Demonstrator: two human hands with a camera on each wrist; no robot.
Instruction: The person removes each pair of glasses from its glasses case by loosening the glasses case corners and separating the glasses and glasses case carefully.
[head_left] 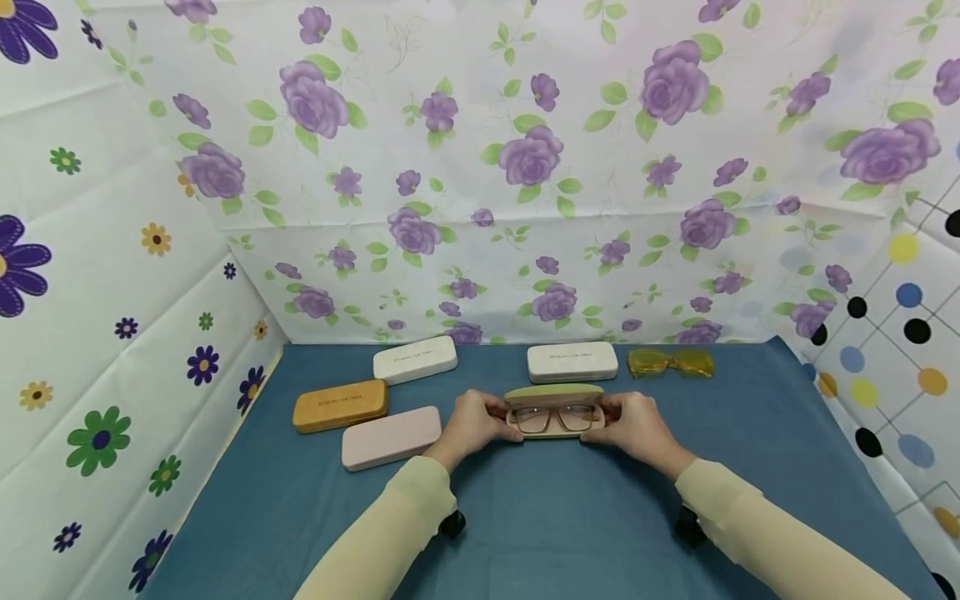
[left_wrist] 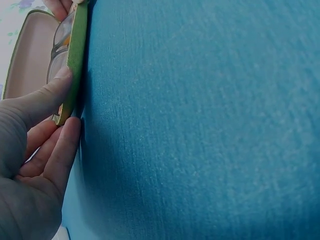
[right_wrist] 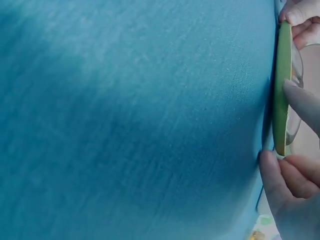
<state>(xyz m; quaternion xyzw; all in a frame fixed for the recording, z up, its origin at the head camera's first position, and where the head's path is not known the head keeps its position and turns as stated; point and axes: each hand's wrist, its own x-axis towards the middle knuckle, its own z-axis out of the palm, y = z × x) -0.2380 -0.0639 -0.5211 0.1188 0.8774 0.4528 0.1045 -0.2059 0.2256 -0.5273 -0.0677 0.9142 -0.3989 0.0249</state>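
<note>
A green glasses case [head_left: 555, 389] with a pale lining lies on the cloth with its lid raised. Inside rest eyeglasses [head_left: 533, 420] with thin frames and clear lenses. My left hand [head_left: 472, 427] holds the case's left end; in the left wrist view its thumb [left_wrist: 52, 92] lies on the green front edge, with the fingers at the end. At the other end, my right hand [head_left: 639, 427] grips the case likewise. Its thumb [right_wrist: 302, 102] touches the front wall in the right wrist view, and the fingers sit around the corner.
Behind are two white cases [head_left: 415, 360], the other white case [head_left: 572, 362] standing further right. Yellow-tinted glasses [head_left: 671, 362] lie beside it. To the left are a mustard case [head_left: 341, 407] and a pale pink case [head_left: 392, 438]. Flowered sheeting [head_left: 480, 275] rises along the back.
</note>
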